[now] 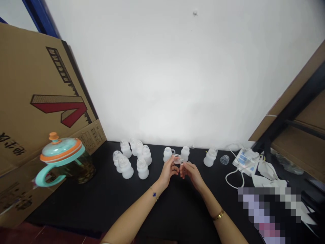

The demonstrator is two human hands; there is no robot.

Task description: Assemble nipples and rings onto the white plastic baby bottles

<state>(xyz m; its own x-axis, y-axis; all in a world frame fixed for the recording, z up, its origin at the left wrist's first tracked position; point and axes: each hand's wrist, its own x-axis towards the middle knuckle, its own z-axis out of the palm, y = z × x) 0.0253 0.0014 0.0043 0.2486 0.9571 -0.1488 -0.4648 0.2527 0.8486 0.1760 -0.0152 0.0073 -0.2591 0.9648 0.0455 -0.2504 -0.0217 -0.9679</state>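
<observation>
My left hand [169, 171] and my right hand [191, 174] meet above a black tabletop [142, 206], pinching a clear plastic screw ring [177, 159] between their fingertips. A second ring may sit behind it, but I cannot tell. Just beyond my hands stand two frosted white bottles without nipples or caps, one [167, 154] to the left and one [185, 153] to the right. A small clear ring [173, 151] seems to lean on the left bottle. Further left, a cluster of several similar bottles [134, 159] stands upright.
A white wall rises behind the table. A teal and orange lidded pitcher [61, 159] and a large cardboard box [38, 98] stand at left. At right are another bottle [210, 157], a clear cup [224, 159], a white corded device [245, 161], and a pixelated patch [269, 213].
</observation>
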